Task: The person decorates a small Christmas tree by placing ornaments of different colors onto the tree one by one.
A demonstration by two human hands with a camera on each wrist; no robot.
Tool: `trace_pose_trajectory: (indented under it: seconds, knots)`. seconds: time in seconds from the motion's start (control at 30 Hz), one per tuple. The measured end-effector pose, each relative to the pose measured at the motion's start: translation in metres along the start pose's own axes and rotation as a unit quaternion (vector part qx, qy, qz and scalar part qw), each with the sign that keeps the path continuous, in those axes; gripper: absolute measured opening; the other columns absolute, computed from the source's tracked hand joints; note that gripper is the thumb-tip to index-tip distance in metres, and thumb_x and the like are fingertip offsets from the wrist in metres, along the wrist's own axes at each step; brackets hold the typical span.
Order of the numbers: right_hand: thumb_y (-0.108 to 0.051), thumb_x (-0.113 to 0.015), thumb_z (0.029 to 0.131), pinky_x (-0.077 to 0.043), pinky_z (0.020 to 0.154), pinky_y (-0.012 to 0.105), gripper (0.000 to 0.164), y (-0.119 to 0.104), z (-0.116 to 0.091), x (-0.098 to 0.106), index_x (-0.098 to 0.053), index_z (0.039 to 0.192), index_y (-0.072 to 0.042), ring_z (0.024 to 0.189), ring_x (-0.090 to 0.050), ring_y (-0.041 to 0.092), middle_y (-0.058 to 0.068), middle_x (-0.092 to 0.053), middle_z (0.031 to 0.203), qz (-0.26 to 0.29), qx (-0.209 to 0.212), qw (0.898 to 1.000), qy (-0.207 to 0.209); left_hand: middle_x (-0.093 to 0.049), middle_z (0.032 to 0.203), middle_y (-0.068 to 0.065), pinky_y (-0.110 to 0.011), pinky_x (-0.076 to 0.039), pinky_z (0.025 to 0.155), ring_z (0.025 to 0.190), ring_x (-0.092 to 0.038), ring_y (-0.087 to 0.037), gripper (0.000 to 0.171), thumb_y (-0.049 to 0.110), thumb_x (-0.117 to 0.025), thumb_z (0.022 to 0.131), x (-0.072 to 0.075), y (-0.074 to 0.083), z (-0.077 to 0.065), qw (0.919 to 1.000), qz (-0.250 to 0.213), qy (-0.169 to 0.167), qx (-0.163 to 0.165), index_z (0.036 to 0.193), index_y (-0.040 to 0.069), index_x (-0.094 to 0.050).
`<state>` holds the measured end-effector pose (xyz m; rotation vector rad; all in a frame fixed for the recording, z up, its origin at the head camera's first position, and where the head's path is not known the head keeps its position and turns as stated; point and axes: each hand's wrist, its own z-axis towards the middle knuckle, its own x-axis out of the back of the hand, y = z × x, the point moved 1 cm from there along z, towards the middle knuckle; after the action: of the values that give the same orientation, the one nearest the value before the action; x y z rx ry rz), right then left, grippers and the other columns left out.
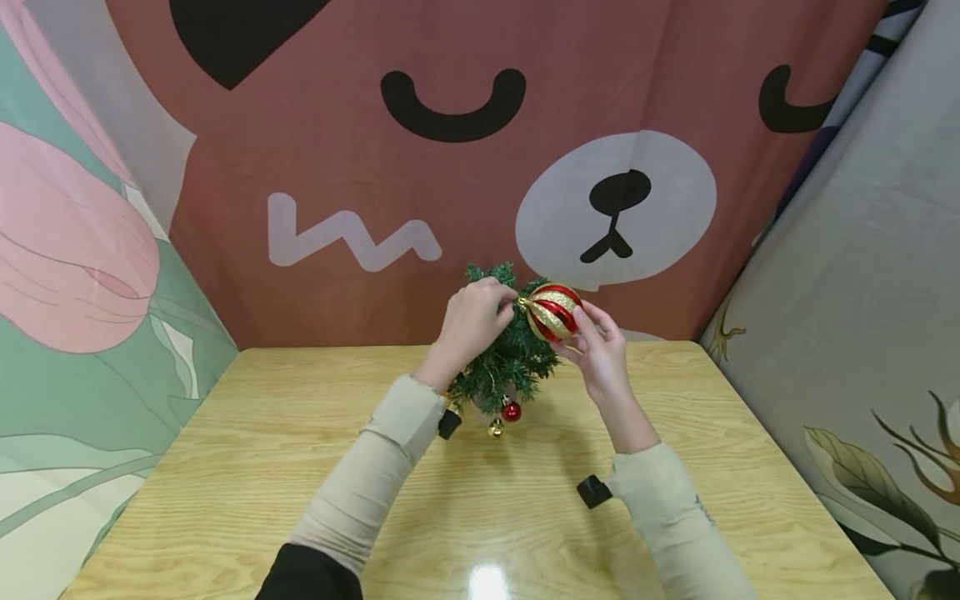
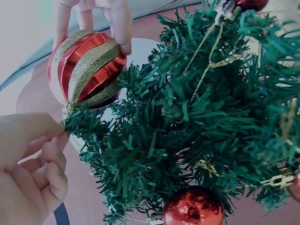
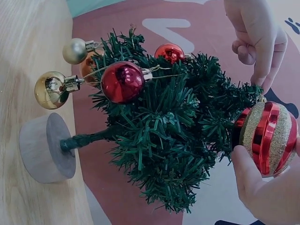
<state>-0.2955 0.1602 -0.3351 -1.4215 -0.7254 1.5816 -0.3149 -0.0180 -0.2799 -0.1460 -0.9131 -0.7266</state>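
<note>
A large red-and-gold striped Christmas bauble (image 1: 554, 312) is at the top of a small artificial Christmas tree (image 1: 510, 362). My right hand (image 1: 603, 358) holds the bauble by its round side, thumb and fingers spread about it. With thumb and forefinger, my left hand (image 1: 474, 321) pinches at the bauble's gold top, right beside a branch tip. In the left wrist view, the bauble (image 2: 86, 70) touches or nearly touches the green needles. What exactly lies between the left fingertips (image 3: 263, 82) is hidden.
Smaller baubles hang on the tree: a dark red bauble (image 3: 123, 82), a gold bauble (image 3: 51, 90) and several others. The tree's round base (image 3: 47, 149) stands on the wooden table (image 1: 300, 433), near its back edge. A bear-printed curtain (image 1: 337, 167) hangs behind.
</note>
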Motion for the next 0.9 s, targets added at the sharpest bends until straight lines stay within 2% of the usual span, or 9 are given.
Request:
trace_pose_trajectory:
  seconds: [0.2,0.4,0.57,0.7,0.9]
  knots:
    - [-0.021,-0.055,0.089,-0.052,0.067,0.036,0.021,-0.001,0.0,0.003,-0.052,0.107,-0.011,0.06,-0.059,0.017,0.006,-0.062,0.086,-0.011,-0.016,1.0,0.01,-0.064,0.091,-0.006,-0.02,-0.022,0.04,0.048,-0.04,-0.011,0.022,0.008,-0.056,0.085,0.001,0.001,0.002,0.9991,0.007,-0.036,0.022,0.104,0.008,-0.068]
    - [-0.022,-0.056,0.089,-0.051,0.067,0.037,0.022,-0.003,0.001,0.005,-0.052,0.108,-0.012,0.06,-0.06,0.017,0.006,-0.062,0.085,-0.026,-0.034,0.999,0.012,-0.063,0.084,-0.004,-0.021,-0.025,0.04,0.048,-0.043,-0.011,0.024,0.01,-0.057,0.086,0.0,0.0,0.002,0.9982,-0.002,-0.048,0.036,0.109,0.009,-0.065]
    - [-0.021,-0.055,0.089,-0.051,0.066,0.037,0.019,-0.006,-0.001,0.006,-0.051,0.105,-0.011,0.057,-0.06,0.018,0.007,-0.058,0.094,-0.043,-0.036,0.998,0.014,-0.059,0.076,-0.001,-0.021,-0.026,0.039,0.047,-0.042,-0.011,0.025,0.012,-0.058,0.086,-0.001,-0.001,0.001,0.9969,0.006,-0.064,0.045,0.11,0.009,-0.065]
    - [-0.021,-0.053,0.09,-0.052,0.063,0.036,0.017,-0.007,-0.004,0.007,-0.05,0.102,-0.009,0.056,-0.061,0.018,0.009,-0.052,0.103,-0.064,-0.038,0.997,0.008,-0.059,0.077,-0.001,-0.021,-0.027,0.038,0.046,-0.043,-0.01,0.025,0.015,-0.058,0.086,-0.001,-0.001,0.0,0.9965,0.005,-0.067,0.05,0.11,0.01,-0.064]
    - [-0.024,-0.051,0.091,-0.052,0.062,0.038,0.018,-0.007,-0.012,0.011,-0.048,0.099,-0.007,0.055,-0.061,0.02,0.01,-0.048,0.103,-0.069,-0.06,0.996,-0.012,-0.06,0.081,-0.001,-0.021,-0.029,0.037,0.046,-0.044,-0.01,0.028,0.018,-0.058,0.087,-0.001,-0.001,-0.002,0.9957,-0.008,-0.07,0.06,0.113,0.009,-0.062]
